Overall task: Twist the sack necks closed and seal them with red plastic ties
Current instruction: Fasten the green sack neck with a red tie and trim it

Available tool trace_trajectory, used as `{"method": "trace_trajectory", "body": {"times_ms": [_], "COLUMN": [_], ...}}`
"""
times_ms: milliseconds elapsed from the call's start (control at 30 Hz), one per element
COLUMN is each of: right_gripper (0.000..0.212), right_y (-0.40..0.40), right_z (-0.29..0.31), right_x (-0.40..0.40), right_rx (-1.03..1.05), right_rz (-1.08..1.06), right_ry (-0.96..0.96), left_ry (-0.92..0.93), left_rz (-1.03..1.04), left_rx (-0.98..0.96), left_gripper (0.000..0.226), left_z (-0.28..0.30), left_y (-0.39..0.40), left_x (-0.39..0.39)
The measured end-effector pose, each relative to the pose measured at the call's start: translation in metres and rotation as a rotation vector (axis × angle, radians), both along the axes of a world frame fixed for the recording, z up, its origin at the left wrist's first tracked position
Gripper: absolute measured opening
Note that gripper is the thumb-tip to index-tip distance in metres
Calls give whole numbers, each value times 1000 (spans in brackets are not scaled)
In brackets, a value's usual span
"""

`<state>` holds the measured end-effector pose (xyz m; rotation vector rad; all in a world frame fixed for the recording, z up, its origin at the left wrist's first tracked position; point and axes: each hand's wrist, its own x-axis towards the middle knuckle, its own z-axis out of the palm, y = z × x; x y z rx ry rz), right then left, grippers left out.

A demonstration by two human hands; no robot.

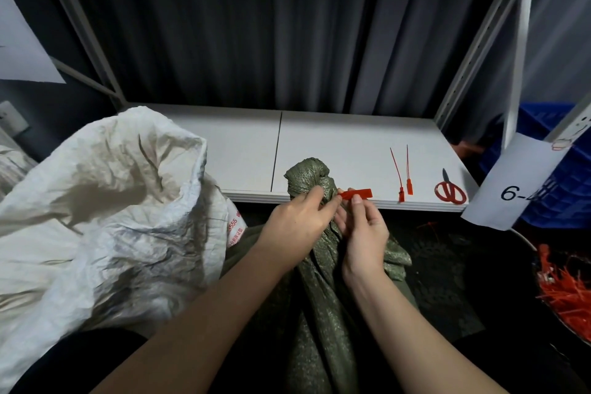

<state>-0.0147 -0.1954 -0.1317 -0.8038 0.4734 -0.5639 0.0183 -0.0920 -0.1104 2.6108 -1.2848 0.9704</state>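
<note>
At frame centre, left hand (295, 222) grips the twisted olive-green woven sack neck (315, 179) to keep it closed; right hand (363, 230) pinches the flat red plastic tie (358, 193) beside it, likely to cinch it.

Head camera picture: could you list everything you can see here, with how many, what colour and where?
green sack: one, olive green, centre, neck twisted
red tie: one, red, at the sack neck, between both hands
spare ties: two, red, on the shelf, right of the sack
scissors: one pair, red handles, shelf's right end
white sack: one, white, left, mouth open
shelf: one, white, behind the sacks
tie scraps: a pile, red, lower right
crate: one, blue, far right
paper label: one, white, right, reads "6-"
left hand: grips the neck
right hand: pinches the tie
</note>
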Motion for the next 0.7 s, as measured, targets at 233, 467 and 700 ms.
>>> {"method": "trace_trajectory", "body": {"times_ms": [233, 467, 700], "right_gripper": [17, 11, 11], "right_y": [1, -5, -6], "right_z": [4, 5, 6], "right_x": [-3, -2, -3], "right_rx": [24, 28, 187], "right_rz": [4, 69, 219], "right_ry": [4, 68, 72], "left_ry": [-7, 214, 404], "left_rz": [12, 18, -3], "left_rx": [-22, -204, -373], "left_gripper": [57, 28, 19], "left_z": [-2, -8, -12], "left_y": [0, 2, 5], "left_x": [2, 3, 8]}}
